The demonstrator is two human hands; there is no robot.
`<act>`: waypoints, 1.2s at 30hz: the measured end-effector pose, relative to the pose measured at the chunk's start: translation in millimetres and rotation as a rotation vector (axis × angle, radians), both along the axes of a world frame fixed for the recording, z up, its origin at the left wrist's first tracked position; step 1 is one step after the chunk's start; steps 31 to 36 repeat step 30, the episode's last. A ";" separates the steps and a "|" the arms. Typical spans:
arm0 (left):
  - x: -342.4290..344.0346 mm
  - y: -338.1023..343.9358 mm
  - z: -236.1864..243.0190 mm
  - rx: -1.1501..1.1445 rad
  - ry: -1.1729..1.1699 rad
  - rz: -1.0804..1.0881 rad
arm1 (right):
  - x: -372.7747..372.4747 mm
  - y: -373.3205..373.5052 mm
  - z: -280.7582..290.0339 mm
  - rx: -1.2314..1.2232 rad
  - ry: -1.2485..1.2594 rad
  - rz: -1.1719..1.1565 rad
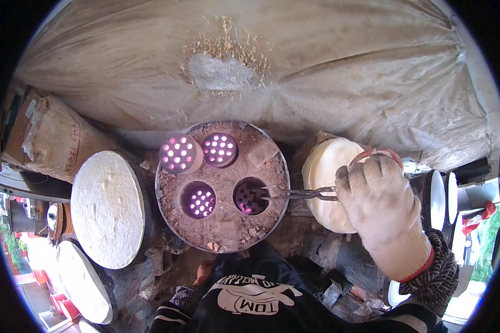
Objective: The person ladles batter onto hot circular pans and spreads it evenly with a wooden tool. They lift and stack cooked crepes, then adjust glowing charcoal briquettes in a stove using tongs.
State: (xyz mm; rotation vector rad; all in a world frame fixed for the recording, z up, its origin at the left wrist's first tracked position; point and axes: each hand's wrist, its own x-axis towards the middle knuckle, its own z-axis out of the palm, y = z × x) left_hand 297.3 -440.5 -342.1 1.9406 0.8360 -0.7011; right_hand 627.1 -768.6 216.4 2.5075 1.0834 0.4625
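Observation:
My right hand [375, 211], in a thick white glove with a red cuff edge, grips the handles of metal tongs [311, 194]. The tongs' jaws reach over the front right hole of a round stove [225, 225]. Down in that hole is a darker, dimly glowing honeycomb briquette [246, 201]. Another briquette [201, 203] glows brightly in the front left hole, and one [220, 150] fills the back hole. A pale briquette [179, 154] with lit holes stands raised at the stove's left back edge. My left hand [204, 273] hangs low by my body, bare, its fingers mostly hidden.
A round cream-topped drum [322, 166] stands right of the stove, partly under my glove. Drums with wide whitish tops [108, 211] stand at left. A wrapped bundle [66, 136] lies at back left. Behind the stove hangs a stained tan sheet [339, 72].

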 end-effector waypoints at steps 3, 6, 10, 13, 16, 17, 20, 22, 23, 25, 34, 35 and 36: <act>-24.3 6.9 -76.4 -0.015 -0.096 0.055 | -14.8 1.7 10.2 -0.075 -0.106 -0.114; 19.0 14.1 1.1 0.035 -0.019 -0.128 | -34.3 -0.6 33.2 -0.193 -0.214 -0.038; 32.3 37.2 -14.8 -0.093 -0.256 -0.192 | -83.1 12.4 71.2 -0.316 -0.282 -0.280; 38.6 71.7 -38.9 -0.061 -0.405 -0.340 | -129.4 23.5 91.3 -0.218 -0.292 -0.389; 68.0 44.1 -60.6 -0.300 -0.389 -0.649 | -241.7 19.8 115.5 -0.235 -0.279 -0.778; 66.6 44.3 -37.5 -0.302 -0.384 -0.731 | -270.9 17.5 111.1 -0.217 -0.268 -0.859; 52.4 81.8 -79.1 -0.275 -0.332 -0.753 | -342.0 10.4 96.8 -0.148 -0.241 -0.984; 37.3 92.1 -164.1 -0.273 -0.325 -0.847 | -412.2 16.7 89.4 -0.157 -0.208 -1.101; 38.5 88.5 -151.3 -0.334 -0.275 -0.927 | -450.4 17.2 81.2 -0.151 -0.192 -1.162; 53.9 82.4 -97.4 -0.310 -0.143 -0.992 | -512.9 18.8 54.2 -0.081 -0.138 -1.267; 73.3 64.3 -137.5 -0.220 -0.086 -1.298 | -669.4 77.0 -11.8 0.192 0.018 -1.743; 73.3 64.3 -137.5 -0.220 -0.086 -1.298 | -669.4 77.0 -11.8 0.192 0.018 -1.743; 73.3 64.3 -137.5 -0.220 -0.086 -1.298 | -669.4 77.0 -11.8 0.192 0.018 -1.743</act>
